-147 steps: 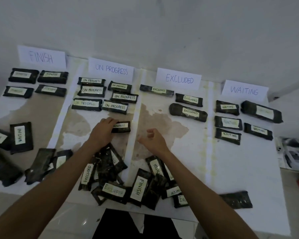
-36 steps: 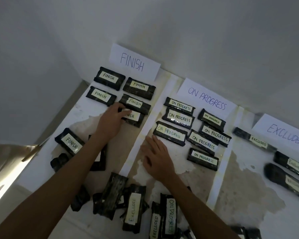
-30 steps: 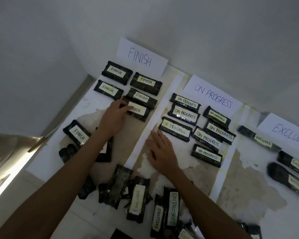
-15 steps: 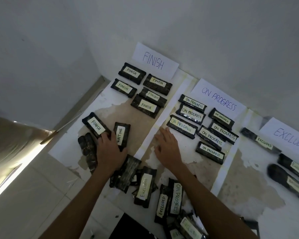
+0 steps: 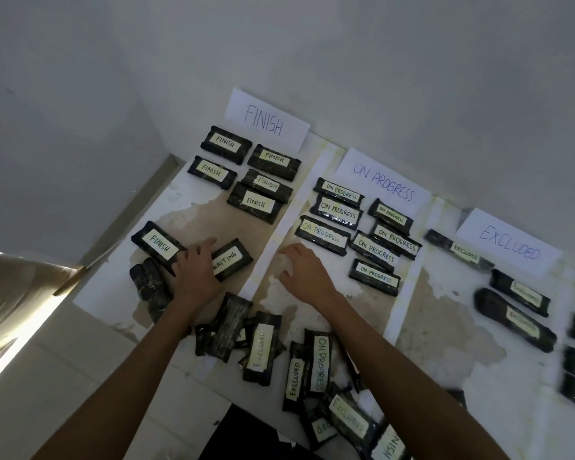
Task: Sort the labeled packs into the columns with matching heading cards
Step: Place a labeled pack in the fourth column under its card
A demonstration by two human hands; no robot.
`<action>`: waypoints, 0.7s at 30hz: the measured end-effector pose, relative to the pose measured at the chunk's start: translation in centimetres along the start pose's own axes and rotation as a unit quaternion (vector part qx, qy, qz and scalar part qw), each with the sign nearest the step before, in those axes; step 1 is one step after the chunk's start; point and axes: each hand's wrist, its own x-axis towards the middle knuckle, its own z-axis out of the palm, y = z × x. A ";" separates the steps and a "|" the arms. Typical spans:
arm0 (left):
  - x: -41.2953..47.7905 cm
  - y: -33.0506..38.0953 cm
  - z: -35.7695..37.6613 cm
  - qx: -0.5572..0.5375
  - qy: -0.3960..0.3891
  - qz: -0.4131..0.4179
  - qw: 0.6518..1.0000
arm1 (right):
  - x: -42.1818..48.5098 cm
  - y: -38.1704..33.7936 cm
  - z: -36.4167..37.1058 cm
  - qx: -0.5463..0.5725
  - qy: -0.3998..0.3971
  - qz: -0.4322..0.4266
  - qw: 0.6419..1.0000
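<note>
Below the FINISH card (image 5: 266,121), your left hand (image 5: 196,275) lies across the glossy black FINISH pack (image 5: 156,244) and WAITING pack (image 5: 234,258); grip undetermined. Your right hand (image 5: 304,272): grip slack, empty.

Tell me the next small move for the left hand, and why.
Probably grip the loose FINISH pack with the left hand, which lies over the ends of it and the WAITING pack, and slide it up toward the FINISH card. That column is nearest; no WAITING card shows.

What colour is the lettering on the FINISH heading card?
Blue handwritten capitals on the white paper FINISH heading card, which shows best in the head view.
</note>
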 end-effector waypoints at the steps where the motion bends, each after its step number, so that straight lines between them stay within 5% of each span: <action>1: -0.2 0.5 -0.2 -0.022 -0.009 0.035 0.999 | -0.3 -0.2 -0.3 0.018 0.002 -0.015 1.000; 8: -2.6 5.4 0.5 -0.117 -0.107 0.224 0.962 | -3.0 -0.5 -2.1 -0.102 -0.014 -0.131 0.986; 16: -5.1 10.5 2.2 -0.077 -0.151 0.324 0.931 | -8.5 2.5 -3.5 -0.193 0.023 -0.082 0.977; 21: -7.8 15.0 3.1 -0.066 -0.099 0.364 0.924 | -14.5 7.0 -6.3 -0.166 0.079 -0.028 0.982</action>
